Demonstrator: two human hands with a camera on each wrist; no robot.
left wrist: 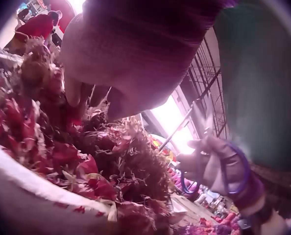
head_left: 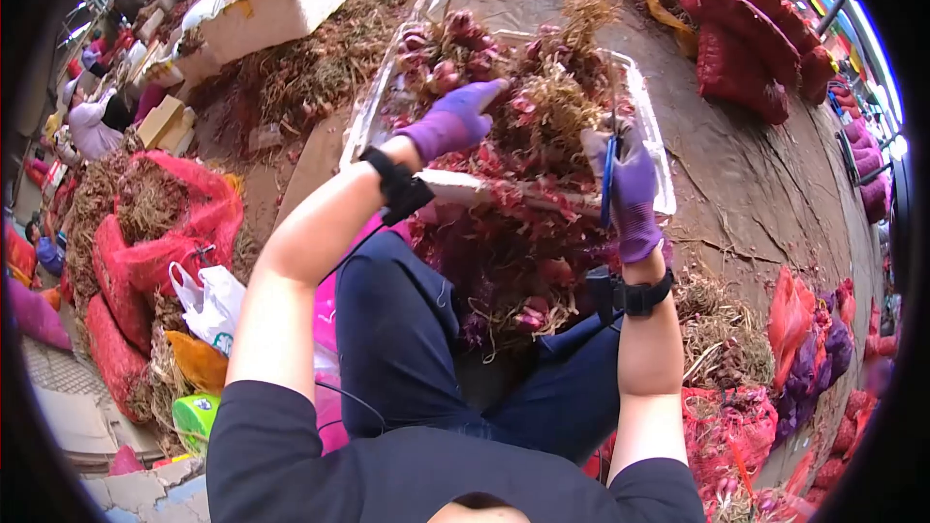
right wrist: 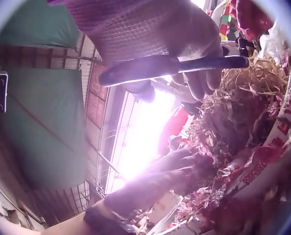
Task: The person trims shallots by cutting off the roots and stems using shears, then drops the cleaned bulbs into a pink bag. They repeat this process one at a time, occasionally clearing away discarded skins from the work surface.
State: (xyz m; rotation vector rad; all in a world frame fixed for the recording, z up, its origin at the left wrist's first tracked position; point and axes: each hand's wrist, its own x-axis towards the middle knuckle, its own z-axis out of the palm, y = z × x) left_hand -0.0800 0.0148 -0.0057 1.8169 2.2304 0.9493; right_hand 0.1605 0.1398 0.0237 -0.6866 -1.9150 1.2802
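Shallot trimming, well short of done

Right hand clamps blue-handled scissors; left hand, fingers straight, presses untrimmed shallots heaped beneath the fingertips in the white tray.

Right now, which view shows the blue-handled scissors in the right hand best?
The right wrist view: the blue-handled scissors fill the upper frame, with the right hand's fingers curled round the handle. The head view shows only a thin blue strip against the purple glove. The left wrist view shows blue handle loops on distant fingers, with the blades faint against glare.

Shallots fill the tray above the lap.
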